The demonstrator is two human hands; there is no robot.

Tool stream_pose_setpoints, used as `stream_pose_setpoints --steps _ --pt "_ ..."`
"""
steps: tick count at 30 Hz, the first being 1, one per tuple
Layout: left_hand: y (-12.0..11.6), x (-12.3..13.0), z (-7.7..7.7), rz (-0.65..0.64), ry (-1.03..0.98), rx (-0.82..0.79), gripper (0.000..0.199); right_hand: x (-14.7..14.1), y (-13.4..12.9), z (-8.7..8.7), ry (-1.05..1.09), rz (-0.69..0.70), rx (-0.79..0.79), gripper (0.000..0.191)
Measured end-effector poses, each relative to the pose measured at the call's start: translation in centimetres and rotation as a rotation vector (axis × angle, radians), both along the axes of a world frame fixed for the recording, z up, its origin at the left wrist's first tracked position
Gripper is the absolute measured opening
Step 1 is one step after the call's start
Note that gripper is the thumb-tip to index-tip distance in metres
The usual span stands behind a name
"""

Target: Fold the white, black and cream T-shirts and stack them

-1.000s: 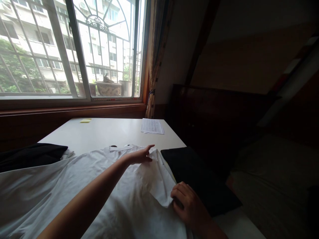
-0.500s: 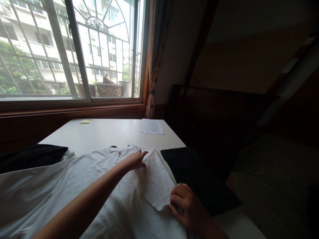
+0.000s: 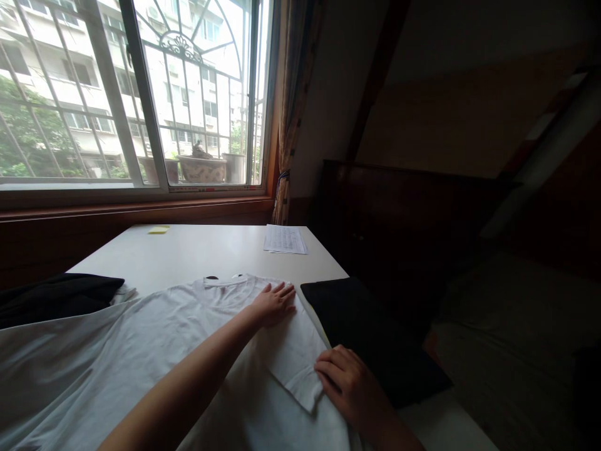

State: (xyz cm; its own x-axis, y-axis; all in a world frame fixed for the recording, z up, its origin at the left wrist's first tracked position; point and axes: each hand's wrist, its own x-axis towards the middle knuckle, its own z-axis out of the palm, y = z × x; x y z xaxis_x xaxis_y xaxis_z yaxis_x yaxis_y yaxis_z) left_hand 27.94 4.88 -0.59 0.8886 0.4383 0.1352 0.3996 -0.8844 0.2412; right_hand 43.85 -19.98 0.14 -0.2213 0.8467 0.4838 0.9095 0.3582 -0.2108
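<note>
A white T-shirt [image 3: 164, 338] is spread over the table, its collar toward the window and its body running off to the lower left. My left hand [image 3: 275, 304] lies flat near the shirt's right shoulder, fingers spread on the cloth. At the cuff of the right sleeve [image 3: 293, 360] rests my right hand [image 3: 342, 379], fingers together and bent over the edge of the cloth; whether it pinches the fabric is hidden. The sleeve lies fairly flat between both hands.
Dark folded cloth [image 3: 370, 338] lies right of the shirt, and a black garment [image 3: 61, 297] at the left. On the white table [image 3: 211, 247], printed sheets [image 3: 285, 240] and a yellow note [image 3: 159, 230] sit near the far edge. Beyond are a barred window and curtain [image 3: 283, 188].
My left hand has moved slightly right and opened out flat on the shoulder. The right hand's fingers have straightened a little at the cuff, and the sleeve's lower corner has shifted.
</note>
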Motion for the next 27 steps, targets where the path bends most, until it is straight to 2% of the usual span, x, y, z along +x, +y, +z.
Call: stream_pose_setpoints --steps 6,11,14,17,21,24,27 --pt "0.6 1.3 -0.7 0.038 0.011 -0.009 0.06 0.0 -0.2 0.1 -0.015 0.014 -0.042 0.017" --pt "0.4 1.5 -0.3 0.085 -0.005 0.014 0.061 -0.1 -0.5 0.3 0.023 0.086 -0.084 0.011" --pt "-0.9 1.4 0.1 0.132 -0.054 0.125 0.056 -0.2 -0.7 0.3 0.047 0.095 -0.111 0.014" --pt "-3.0 1.1 -0.4 0.095 -0.086 0.229 0.049 -0.2 -0.7 0.3 0.062 0.078 -0.142 0.018" --pt "-4.5 0.4 -2.1 0.052 -0.069 0.139 0.055 -0.2 -0.5 0.2 0.066 0.06 -0.169 0.021" --pt "-3.4 0.1 -2.5 0.047 -0.036 0.083 0.063 -0.3 -0.5 0.1 0.057 0.046 -0.186 0.022" --pt "-1.5 0.4 -2.2 0.083 0.001 0.04 0.066 -0.3 -0.5 0.2 0.055 0.031 -0.203 0.022"
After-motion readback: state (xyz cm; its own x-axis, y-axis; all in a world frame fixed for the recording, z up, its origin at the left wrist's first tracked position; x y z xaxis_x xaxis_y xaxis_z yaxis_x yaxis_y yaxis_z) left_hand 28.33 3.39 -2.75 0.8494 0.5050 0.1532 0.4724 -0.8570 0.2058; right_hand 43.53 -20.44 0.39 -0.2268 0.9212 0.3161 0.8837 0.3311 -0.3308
